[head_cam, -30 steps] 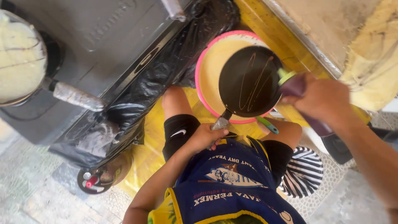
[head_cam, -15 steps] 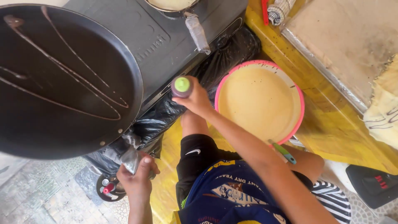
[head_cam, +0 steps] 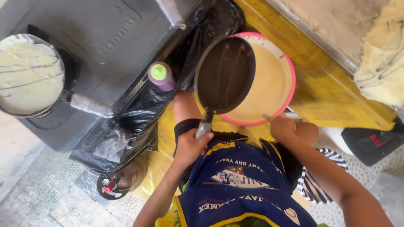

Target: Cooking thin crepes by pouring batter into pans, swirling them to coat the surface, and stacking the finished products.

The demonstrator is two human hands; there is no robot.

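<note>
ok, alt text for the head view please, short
Seen from above, the left hand grips the handle of a dark frying pan held over a pink-rimmed bowl of pale batter, while the right hand rests at the bowl's edge. A purple bottle and a second pan with batter sit on the grey stove.

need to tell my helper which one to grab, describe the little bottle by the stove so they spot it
Start at the dark grey stove on the left. At its near edge, against the black plastic sheet, stands a small purple bottle. Its bright green cap sets it apart from everything nearby.
</note>
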